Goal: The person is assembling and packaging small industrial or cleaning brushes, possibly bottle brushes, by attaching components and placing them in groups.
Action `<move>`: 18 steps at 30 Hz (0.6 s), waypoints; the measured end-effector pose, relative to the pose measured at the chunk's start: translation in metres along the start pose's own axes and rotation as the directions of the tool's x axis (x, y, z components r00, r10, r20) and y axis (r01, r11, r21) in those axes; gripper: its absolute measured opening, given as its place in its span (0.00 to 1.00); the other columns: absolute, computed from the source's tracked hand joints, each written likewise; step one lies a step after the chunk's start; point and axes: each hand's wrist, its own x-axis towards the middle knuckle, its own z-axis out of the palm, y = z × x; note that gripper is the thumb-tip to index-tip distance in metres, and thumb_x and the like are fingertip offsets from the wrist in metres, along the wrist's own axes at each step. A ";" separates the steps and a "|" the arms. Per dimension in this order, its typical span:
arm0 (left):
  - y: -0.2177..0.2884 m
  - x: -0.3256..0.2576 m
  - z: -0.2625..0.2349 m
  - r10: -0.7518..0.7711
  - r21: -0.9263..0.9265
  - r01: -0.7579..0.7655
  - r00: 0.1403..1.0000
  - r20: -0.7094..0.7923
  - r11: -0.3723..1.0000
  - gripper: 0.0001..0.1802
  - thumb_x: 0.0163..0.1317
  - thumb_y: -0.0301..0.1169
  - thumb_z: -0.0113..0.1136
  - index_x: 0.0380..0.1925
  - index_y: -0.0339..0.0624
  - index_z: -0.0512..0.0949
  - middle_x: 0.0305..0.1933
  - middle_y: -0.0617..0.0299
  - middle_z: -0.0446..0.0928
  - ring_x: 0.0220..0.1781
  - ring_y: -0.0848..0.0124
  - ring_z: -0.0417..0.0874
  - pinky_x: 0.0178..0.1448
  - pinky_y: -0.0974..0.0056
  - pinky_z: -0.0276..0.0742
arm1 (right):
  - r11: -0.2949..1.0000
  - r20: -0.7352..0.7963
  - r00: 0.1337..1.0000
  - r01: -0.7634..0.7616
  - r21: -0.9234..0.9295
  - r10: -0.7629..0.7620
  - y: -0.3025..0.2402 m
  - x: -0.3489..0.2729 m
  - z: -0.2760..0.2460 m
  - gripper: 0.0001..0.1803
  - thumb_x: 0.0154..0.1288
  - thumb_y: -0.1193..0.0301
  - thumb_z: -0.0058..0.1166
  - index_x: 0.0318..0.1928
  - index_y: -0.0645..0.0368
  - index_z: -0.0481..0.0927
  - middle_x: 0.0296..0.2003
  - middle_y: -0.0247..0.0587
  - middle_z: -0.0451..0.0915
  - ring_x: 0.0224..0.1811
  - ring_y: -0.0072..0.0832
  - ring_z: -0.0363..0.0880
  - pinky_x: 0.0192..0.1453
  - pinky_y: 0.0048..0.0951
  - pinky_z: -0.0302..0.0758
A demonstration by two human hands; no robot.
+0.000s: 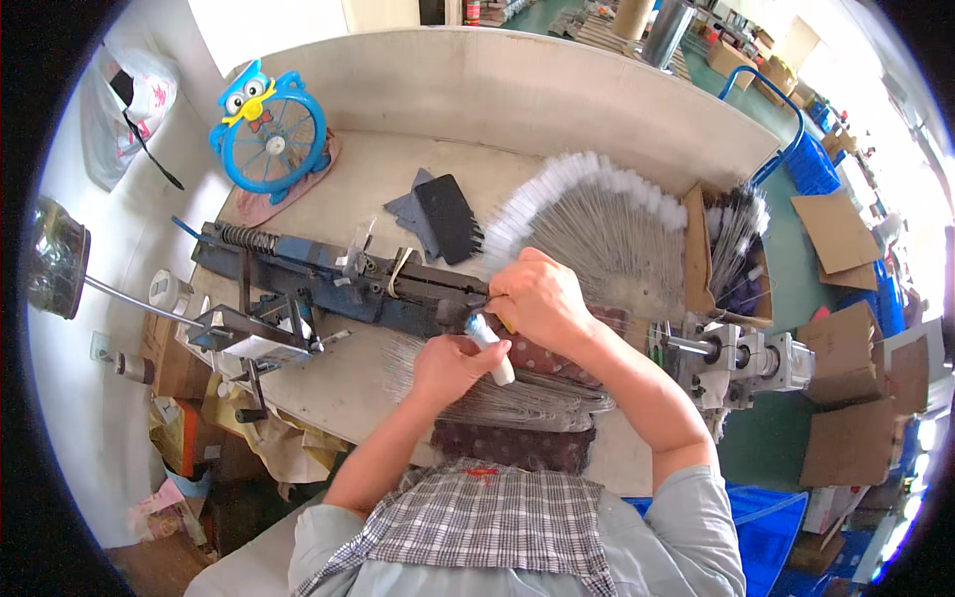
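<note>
My left hand grips a small white brush with a wire stem, held just in front of a dark blue metal machine on the bench. My right hand is closed at the machine's right end, pinching a thin wire there. Under both hands lies a loose pile of thin wires on a dark dotted cloth. Behind my right hand, many finished white-tipped wire brushes are fanned out on the bench.
A blue owl-shaped fan stands at the back left, and dark grey pads lie mid-bench. A cardboard box with more brushes sits right, next to a small motor unit. Blue crates and flattened cartons are on the floor at right.
</note>
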 end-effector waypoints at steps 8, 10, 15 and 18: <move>-0.024 0.005 0.024 0.107 -0.286 -0.133 0.989 -0.105 0.949 0.17 0.57 0.41 0.63 0.32 0.34 0.80 0.27 0.61 0.80 0.27 0.71 0.79 0.33 0.65 0.73 | 0.991 -0.216 0.971 0.116 0.061 -0.101 0.002 -0.021 -0.016 0.06 0.51 0.70 0.57 0.30 0.56 0.82 0.29 0.34 0.79 0.38 0.34 0.75 0.41 0.33 0.75; -0.001 0.001 0.033 0.018 -0.682 -0.038 0.999 -0.036 0.731 0.12 0.58 0.34 0.60 0.36 0.37 0.75 0.28 0.60 0.78 0.28 0.71 0.79 0.33 0.64 0.75 | 0.992 -0.238 0.965 0.120 0.046 -0.106 0.000 -0.038 -0.031 0.06 0.51 0.73 0.56 0.32 0.57 0.82 0.30 0.35 0.79 0.37 0.34 0.76 0.40 0.32 0.75; -0.007 0.005 0.045 0.067 -0.624 -0.134 0.989 -0.129 0.770 0.07 0.52 0.25 0.59 0.26 0.40 0.69 0.23 0.62 0.74 0.25 0.73 0.77 0.30 0.66 0.74 | 0.988 0.018 1.000 0.020 0.155 -0.023 0.005 -0.079 -0.006 0.12 0.52 0.75 0.56 0.40 0.58 0.79 0.30 0.39 0.77 0.33 0.37 0.79 0.34 0.35 0.77; -0.019 0.009 0.027 0.089 -0.093 -0.102 0.986 -0.144 0.990 0.13 0.46 0.29 0.66 0.20 0.38 0.69 0.22 0.60 0.74 0.24 0.72 0.74 0.30 0.66 0.71 | 0.988 -0.056 0.996 -0.055 0.144 0.064 0.013 -0.064 0.039 0.14 0.54 0.74 0.55 0.44 0.58 0.76 0.33 0.42 0.75 0.36 0.40 0.79 0.36 0.37 0.78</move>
